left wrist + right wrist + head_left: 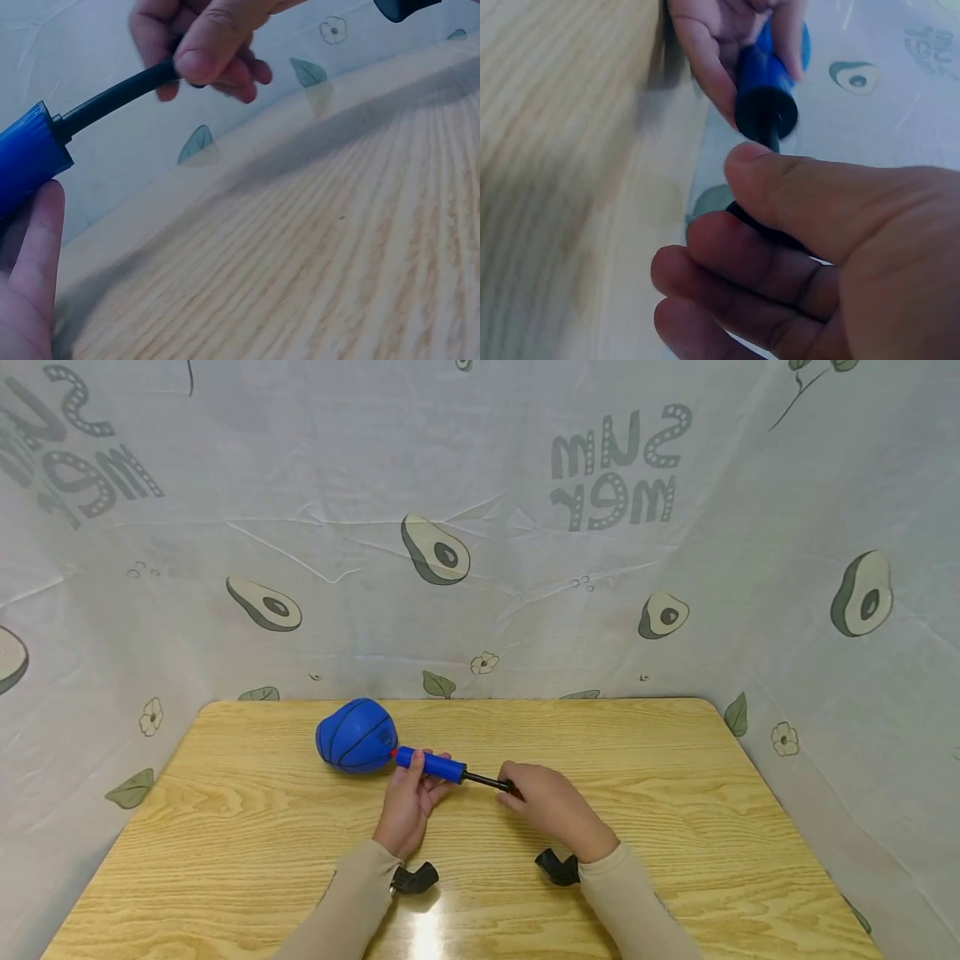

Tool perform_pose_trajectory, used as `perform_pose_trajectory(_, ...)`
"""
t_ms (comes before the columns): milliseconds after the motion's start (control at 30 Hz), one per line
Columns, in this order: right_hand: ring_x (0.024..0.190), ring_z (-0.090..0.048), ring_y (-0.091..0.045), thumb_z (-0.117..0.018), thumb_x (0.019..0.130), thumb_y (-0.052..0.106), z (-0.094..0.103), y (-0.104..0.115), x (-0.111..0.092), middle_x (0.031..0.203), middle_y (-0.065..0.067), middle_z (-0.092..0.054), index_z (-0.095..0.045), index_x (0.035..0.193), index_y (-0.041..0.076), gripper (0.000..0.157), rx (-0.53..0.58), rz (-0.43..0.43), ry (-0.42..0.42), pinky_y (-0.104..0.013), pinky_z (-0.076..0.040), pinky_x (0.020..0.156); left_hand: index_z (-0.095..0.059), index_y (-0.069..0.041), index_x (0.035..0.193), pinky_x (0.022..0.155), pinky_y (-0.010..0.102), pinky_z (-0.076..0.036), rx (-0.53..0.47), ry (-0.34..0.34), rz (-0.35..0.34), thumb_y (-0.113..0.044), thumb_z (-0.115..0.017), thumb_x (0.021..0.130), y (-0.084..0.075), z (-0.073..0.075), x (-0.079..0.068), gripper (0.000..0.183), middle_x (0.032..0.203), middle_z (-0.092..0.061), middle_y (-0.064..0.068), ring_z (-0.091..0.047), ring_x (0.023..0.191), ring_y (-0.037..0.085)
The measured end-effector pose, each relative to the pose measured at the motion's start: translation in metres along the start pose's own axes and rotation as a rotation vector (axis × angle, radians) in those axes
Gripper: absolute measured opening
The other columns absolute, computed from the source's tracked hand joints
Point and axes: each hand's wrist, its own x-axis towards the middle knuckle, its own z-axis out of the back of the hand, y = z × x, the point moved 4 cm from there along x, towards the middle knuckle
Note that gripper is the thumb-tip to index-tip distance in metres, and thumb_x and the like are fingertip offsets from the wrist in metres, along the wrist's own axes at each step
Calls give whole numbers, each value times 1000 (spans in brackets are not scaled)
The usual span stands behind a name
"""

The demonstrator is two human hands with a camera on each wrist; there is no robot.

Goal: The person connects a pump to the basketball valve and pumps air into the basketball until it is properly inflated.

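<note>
A blue ball (356, 737) with black lines, its left side dented in shape, lies toward the back left of the table. Against its right side is the red tip of a blue hand pump (444, 767). My left hand (408, 802) grips the pump's barrel, thumb on top and fingers beneath. The black rod is drawn out of the barrel toward the right. At the rod's end, my right hand (551, 802) holds the black handle, mostly hidden by the fingers; in the right wrist view the handle (769, 229) shows between thumb and fingers.
The wood-grain table (225, 860) carries all of this. A pale curtain (345, 543) printed with avocados and leaves hangs behind it and at both sides. Black camera mounts, one at the left wrist (415, 878) and one at the right wrist (557, 867), stick out near the sleeves.
</note>
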Motion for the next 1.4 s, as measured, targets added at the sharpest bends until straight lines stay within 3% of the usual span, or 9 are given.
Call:
perform_pose_trajectory(233,60,-46,-6,-74,98,24,-10,3,2,72,10,-54,-64,101,14,15,-11,37,-1,-24,-41,54,-31,5,143,98,36,-58,86,67,42,-35,-40,114,7,-12,-5,50,132,-61,17,-69,112,17)
perform_pose_trajectory(533,59,-45,-5,-72,99,24,-9,4,-1,72,11,-53,-65,101,14,12,-10,20,-27,-24,-40,52,-34,4,139,98,37,-58,49,63,48,-34,-39,114,7,-14,-4,46,130,-62,17,-70,111,18)
perform_pose_trajectory(800,60,-47,-5,-73,99,20,-6,-2,-2,74,11,-57,-66,103,16,9,-37,-43,-20,-26,-41,53,-37,1,136,96,40,-59,-29,16,14,-37,-38,114,0,-8,-2,44,125,-65,13,-71,105,19)
perform_pose_trajectory(1133,59,-47,-7,-72,99,19,-4,-9,-3,73,10,-58,-66,106,14,10,-42,-121,-15,-27,-40,52,-39,-2,134,90,35,-61,-90,-45,-62,-39,-40,113,-9,7,2,42,119,-68,9,-71,104,19)
perform_pose_trajectory(1400,61,-48,-7,-73,99,20,-3,-12,-4,76,10,-58,-66,105,15,11,-31,-149,-2,-28,-41,54,-37,-4,136,90,33,-59,-109,-107,-60,-38,-39,113,-12,14,2,42,120,-66,8,-69,106,19)
